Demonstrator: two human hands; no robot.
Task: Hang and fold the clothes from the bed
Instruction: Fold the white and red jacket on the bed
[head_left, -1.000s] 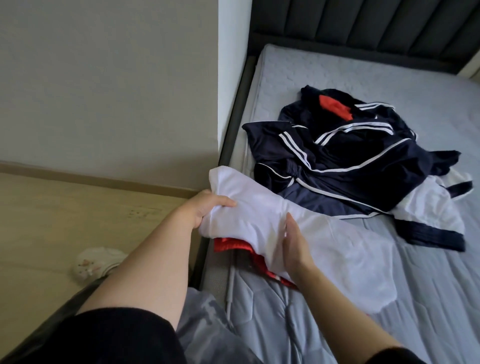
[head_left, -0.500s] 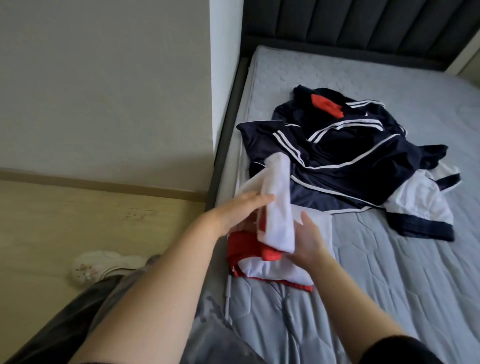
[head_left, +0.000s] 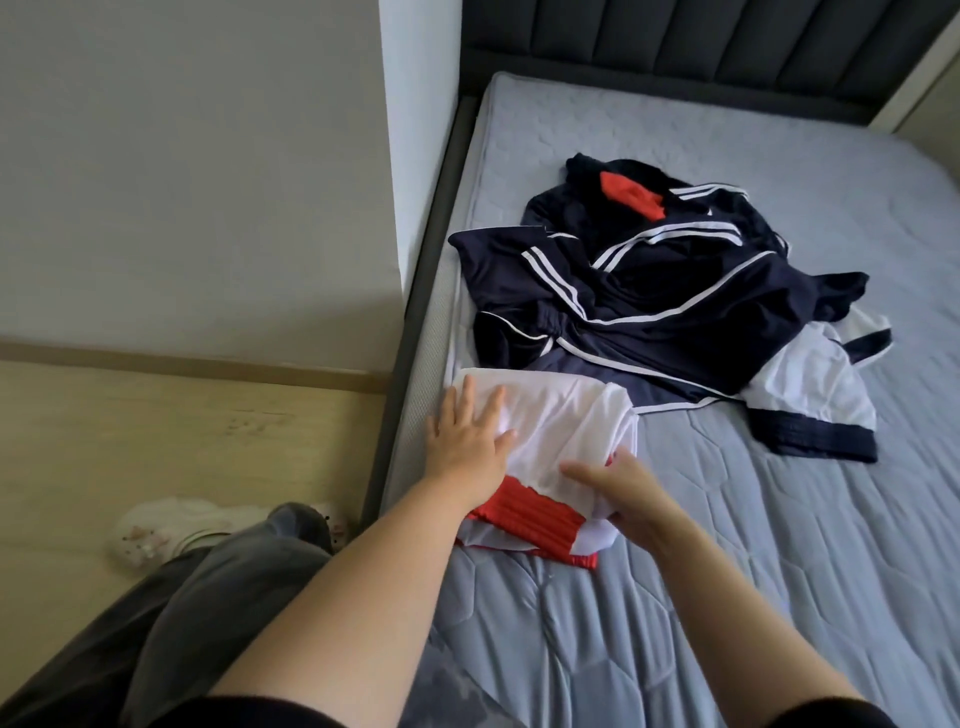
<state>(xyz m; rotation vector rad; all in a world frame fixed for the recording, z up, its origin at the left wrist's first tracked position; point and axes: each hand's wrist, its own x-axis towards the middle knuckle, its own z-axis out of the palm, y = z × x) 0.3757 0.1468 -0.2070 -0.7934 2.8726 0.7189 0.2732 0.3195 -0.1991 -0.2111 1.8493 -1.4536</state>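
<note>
A white garment with red trim (head_left: 563, 423) lies folded into a compact bundle near the left edge of the bed (head_left: 779, 545). My left hand (head_left: 467, 434) presses flat on its left part, fingers straight and spread. My right hand (head_left: 623, 486) rests on the bundle's near right corner, fingers curled round the edge of the white cloth. Behind the bundle sits a heap of navy clothes with white stripes (head_left: 649, 291), with a red piece (head_left: 631, 193) on top. A white top with navy bands (head_left: 810, 395) lies at the heap's right.
The dark padded headboard (head_left: 701, 47) closes the far end of the bed. A white wall corner (head_left: 415, 156) stands by the bed's left frame. Wooden floor (head_left: 156, 441) lies to the left, with my grey trouser leg and patterned slipper (head_left: 171, 530).
The white garment was spread out, then folded over itself, and now lies flat as a bundle. My left hand has let go and now presses on top.
</note>
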